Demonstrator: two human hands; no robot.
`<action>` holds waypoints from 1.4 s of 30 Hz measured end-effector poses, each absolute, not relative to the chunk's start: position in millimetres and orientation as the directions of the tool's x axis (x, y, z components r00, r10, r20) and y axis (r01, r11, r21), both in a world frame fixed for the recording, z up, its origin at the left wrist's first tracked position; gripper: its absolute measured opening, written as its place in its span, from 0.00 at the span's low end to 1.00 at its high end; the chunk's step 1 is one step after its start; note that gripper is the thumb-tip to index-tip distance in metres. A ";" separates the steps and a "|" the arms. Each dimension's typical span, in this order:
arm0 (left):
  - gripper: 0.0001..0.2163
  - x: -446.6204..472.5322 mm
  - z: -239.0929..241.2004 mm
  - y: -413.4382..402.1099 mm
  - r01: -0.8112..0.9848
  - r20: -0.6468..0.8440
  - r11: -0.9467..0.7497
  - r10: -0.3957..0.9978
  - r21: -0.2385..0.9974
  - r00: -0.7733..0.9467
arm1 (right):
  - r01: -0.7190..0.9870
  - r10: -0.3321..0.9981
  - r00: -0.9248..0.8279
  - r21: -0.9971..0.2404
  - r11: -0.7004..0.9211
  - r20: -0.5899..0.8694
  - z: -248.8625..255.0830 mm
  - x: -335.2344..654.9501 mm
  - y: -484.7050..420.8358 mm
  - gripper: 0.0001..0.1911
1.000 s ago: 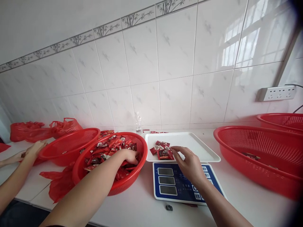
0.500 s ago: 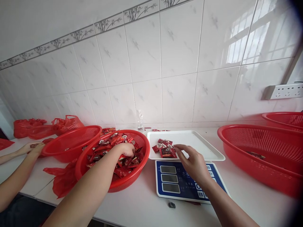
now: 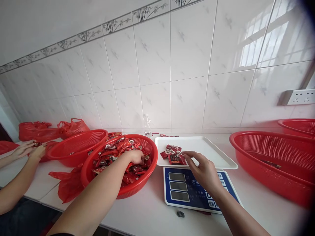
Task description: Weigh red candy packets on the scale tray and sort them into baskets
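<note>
My left hand is down among the red snack packets that fill a red plastic basket. Its fingers are curled, and what they grip is hidden. On the white tray of a blue digital scale lie several red packets in a small pile. The thumb and index finger of my right hand pinch the edge of the nearest packet there, above the scale's keypad.
Another red basket stands to the left, near a co-worker's hands. Red plastic bags lie at the back left. A clear bottle is by the wall. A large red basket stands right, and a small dark object lies in front.
The view has shifted slightly. My hands stay almost in place, the left in the basket and the right at the packet. The co-worker's hands have come a little further apart.
</note>
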State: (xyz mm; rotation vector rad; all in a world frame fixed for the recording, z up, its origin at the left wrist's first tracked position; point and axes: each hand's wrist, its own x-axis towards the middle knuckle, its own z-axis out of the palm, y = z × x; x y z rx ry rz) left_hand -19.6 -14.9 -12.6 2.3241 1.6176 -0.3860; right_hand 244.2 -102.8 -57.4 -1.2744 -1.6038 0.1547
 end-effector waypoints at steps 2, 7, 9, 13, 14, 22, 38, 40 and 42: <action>0.09 -20.8 -11.3 -16.6 0.933 -0.372 -0.345 0.857 0.099 0.357 | 0.641 0.775 0.094 -0.634 0.433 0.624 -57.8 243.9 -102.8 0.16; 0.16 -10.3 -13.0 -21.5 0.930 -0.410 -0.353 0.837 0.102 0.363 | 0.643 0.781 0.081 -0.631 0.434 0.620 -57.2 243.1 -103.7 0.16; 0.20 -4.1 -15.6 -23.0 0.933 -0.404 -0.349 0.844 0.086 0.353 | 0.646 0.781 0.076 -0.628 0.435 0.619 -56.6 243.0 -103.9 0.17; 0.31 2.6 -20.5 -24.5 0.928 -0.386 -0.360 0.846 0.093 0.367 | 0.651 0.786 0.067 -0.624 0.432 0.614 -56.1 242.6 -103.9 0.17; 0.33 3.0 -21.1 -24.6 0.926 -0.388 -0.365 0.843 0.099 0.373 | 0.651 0.789 0.066 -0.625 0.430 0.611 -56.2 242.6 -103.9 0.17; 0.25 0.7 -23.0 -24.3 0.915 -0.386 -0.386 0.831 0.117 0.400 | 0.639 0.792 0.076 -0.639 0.428 0.606 -55.7 244.1 -103.4 0.16; 0.07 -24.9 -1.3 -17.9 0.680 -0.056 -0.162 0.956 0.715 0.287 | 0.632 0.784 0.095 -0.646 0.428 0.613 -52.9 244.4 -104.0 0.16; 0.05 -21.1 -0.1 -18.2 0.599 0.014 -0.166 0.968 0.783 0.250 | 0.629 0.778 0.102 -0.646 0.433 0.620 -52.1 244.9 -104.1 0.16; 0.05 -13.4 2.6 -18.8 0.574 0.151 -0.248 0.965 0.780 0.213 | 0.626 0.767 0.116 -0.646 0.437 0.631 -51.1 245.5 -104.1 0.15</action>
